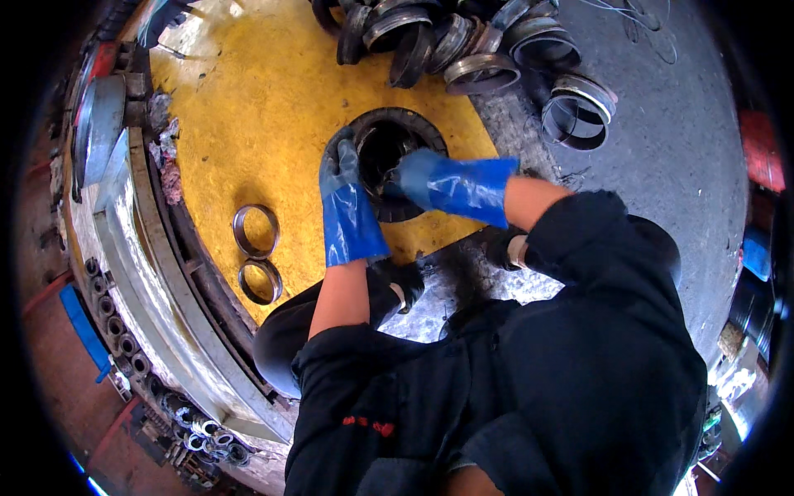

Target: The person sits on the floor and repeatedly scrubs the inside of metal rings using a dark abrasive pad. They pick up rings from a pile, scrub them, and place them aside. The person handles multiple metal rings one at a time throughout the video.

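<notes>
Gripping the thick black ring-shaped part [427, 130] at nine o'clock with blue-gloved left hand [341, 174]; reaching into its opening from three o'clock with blue-gloved right hand [418, 176], cannot tell whether closed.

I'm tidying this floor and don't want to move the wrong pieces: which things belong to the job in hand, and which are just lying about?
Apparently in use:
- dark ring
- left hand, at its rim
- right hand, over its opening

Untouched, seemingly lying about:
- two loose rings
- ring pile
- blue strip
</notes>
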A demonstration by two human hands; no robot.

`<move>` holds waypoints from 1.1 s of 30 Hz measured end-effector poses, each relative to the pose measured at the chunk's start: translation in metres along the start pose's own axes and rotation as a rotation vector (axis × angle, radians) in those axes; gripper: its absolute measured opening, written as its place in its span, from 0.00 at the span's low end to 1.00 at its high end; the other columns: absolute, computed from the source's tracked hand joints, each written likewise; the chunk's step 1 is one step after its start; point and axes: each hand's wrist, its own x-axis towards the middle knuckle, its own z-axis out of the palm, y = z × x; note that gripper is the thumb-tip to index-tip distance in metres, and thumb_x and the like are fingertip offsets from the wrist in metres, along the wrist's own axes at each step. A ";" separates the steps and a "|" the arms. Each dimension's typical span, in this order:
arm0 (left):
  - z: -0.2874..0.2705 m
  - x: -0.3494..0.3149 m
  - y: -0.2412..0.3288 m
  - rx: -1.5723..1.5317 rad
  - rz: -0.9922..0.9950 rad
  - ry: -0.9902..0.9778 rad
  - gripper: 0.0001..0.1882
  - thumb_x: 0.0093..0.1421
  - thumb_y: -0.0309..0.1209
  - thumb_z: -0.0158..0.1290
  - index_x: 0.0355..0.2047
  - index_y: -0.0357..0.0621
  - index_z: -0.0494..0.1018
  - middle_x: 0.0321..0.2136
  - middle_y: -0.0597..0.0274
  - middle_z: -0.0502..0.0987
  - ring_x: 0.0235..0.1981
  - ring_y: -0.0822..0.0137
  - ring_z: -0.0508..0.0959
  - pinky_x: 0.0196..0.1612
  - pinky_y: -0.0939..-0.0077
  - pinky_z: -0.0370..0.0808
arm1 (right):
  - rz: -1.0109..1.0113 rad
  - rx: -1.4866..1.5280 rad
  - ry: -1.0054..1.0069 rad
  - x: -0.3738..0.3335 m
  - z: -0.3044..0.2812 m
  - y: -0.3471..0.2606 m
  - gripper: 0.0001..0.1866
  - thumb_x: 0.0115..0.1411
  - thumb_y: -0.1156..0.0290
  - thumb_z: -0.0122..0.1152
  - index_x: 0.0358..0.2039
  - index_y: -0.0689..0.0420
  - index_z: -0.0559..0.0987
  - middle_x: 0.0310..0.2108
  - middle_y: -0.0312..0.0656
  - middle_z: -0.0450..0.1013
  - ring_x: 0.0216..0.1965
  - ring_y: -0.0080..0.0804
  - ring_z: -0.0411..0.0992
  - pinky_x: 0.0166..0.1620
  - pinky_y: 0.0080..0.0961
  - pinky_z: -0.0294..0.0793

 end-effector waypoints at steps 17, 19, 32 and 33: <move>-0.001 -0.001 0.003 -0.015 -0.036 -0.028 0.21 0.67 0.40 0.46 0.52 0.36 0.70 0.46 0.55 0.76 0.43 0.66 0.77 0.48 0.72 0.76 | 0.518 0.927 -0.016 0.022 0.043 -0.006 0.14 0.55 0.76 0.55 0.42 0.53 0.80 0.39 0.46 0.78 0.39 0.43 0.77 0.45 0.34 0.75; -0.002 -0.004 0.012 -0.043 -0.059 -0.008 0.21 0.67 0.40 0.45 0.52 0.36 0.70 0.46 0.55 0.76 0.43 0.67 0.77 0.48 0.72 0.76 | 0.655 1.539 0.089 0.023 0.033 -0.022 0.15 0.53 0.77 0.57 0.41 0.53 0.81 0.40 0.45 0.78 0.40 0.43 0.76 0.45 0.32 0.75; -0.023 0.029 -0.023 -0.239 -0.524 -0.149 0.24 0.70 0.43 0.35 0.55 0.40 0.67 0.49 0.52 0.75 0.46 0.58 0.76 0.50 0.64 0.76 | 0.856 0.902 1.006 0.054 0.016 0.016 0.18 0.54 0.66 0.62 0.46 0.55 0.77 0.45 0.49 0.75 0.47 0.47 0.73 0.52 0.32 0.71; -0.017 0.040 -0.043 -0.144 -0.414 -0.287 0.24 0.71 0.43 0.34 0.57 0.40 0.65 0.51 0.52 0.73 0.48 0.57 0.75 0.53 0.63 0.74 | 0.780 0.965 1.042 0.050 0.011 0.019 0.18 0.54 0.67 0.62 0.46 0.55 0.77 0.45 0.49 0.75 0.48 0.47 0.73 0.53 0.33 0.70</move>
